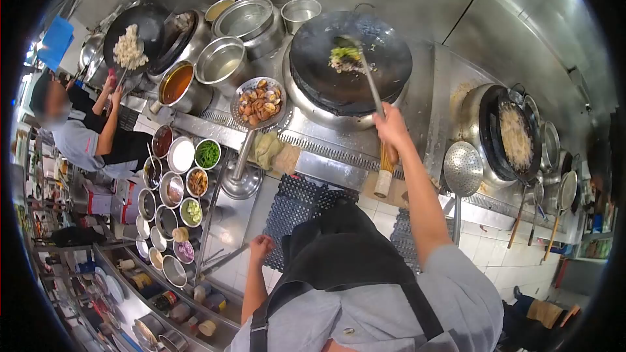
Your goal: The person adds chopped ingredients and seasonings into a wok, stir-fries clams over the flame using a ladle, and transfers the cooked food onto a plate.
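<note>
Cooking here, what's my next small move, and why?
I'd probably stir the food with the ladle. Your right hand already grips it, its bowl is at the heap, and loose bits lie scattered around the wok, so drawing them together might help them cook evenly.

The right hand (391, 129) hides part of the ladle (370, 79); the wok's (388, 45) food (345, 58) is too small to name.
</note>
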